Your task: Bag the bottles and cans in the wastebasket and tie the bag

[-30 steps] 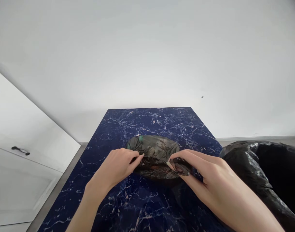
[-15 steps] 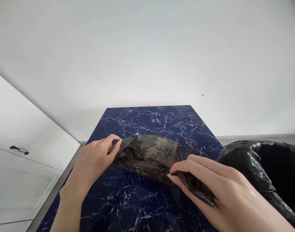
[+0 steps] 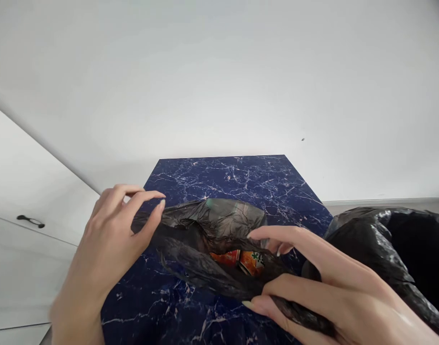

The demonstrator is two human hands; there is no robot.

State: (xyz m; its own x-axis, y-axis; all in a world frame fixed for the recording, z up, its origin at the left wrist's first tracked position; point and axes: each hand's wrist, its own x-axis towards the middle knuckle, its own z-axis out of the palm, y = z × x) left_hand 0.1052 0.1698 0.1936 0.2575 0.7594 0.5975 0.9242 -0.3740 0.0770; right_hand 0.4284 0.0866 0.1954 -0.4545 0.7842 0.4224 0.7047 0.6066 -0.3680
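A thin black plastic bag [image 3: 205, 270] lies on the blue marbled tabletop [image 3: 222, 177], its mouth spread apart towards me. Inside show two orange-red printed packages or cans [image 3: 252, 262]; their exact kind is unclear. My left hand [image 3: 115, 235] is curled at the bag's left end, which passes behind the thumb; thumb and index tips nearly meet. My right hand [image 3: 323, 282] pinches the near rim between thumb and a finger, while its index finger reaches out over the far rim. Part of the bag runs beneath the right palm.
On the right stands a large container lined with a black bag [image 3: 377, 244], its mouth open. A white cabinet [image 3: 32, 268] with a dark handle [image 3: 30, 221] is at left. Behind the table rises a white wall [image 3: 219, 86].
The bag's mouth has been pulled open, uncovering the orange-red things inside. My left hand has moved left, and the fingers of my right hand have spread across the opening.
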